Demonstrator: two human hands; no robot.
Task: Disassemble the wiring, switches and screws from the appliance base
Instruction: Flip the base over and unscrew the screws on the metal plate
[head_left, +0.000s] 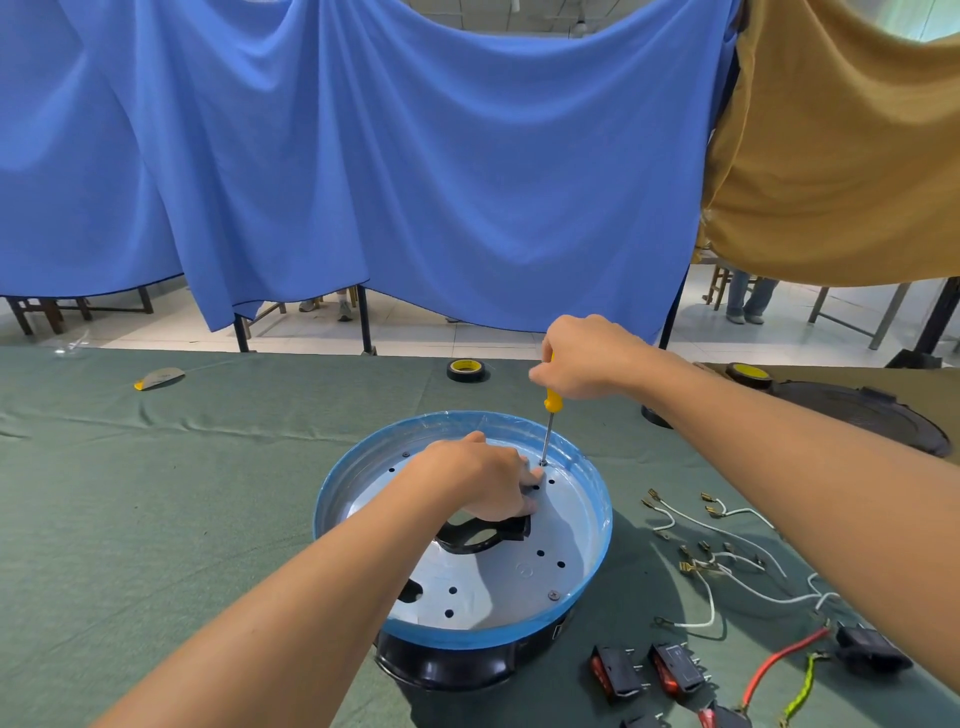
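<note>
The screw on the far floor of the appliance base may strip, or the screwdriver tip skid off it into my left hand, whose bent fingers lie just beside it (pinching or not, I cannot tell), if my right hand, clamped on the handle above, tilts.

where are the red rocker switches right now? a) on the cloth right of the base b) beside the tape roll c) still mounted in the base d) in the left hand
a: the red rocker switches lie on the green cloth, to the right of the appliance base.
</note>
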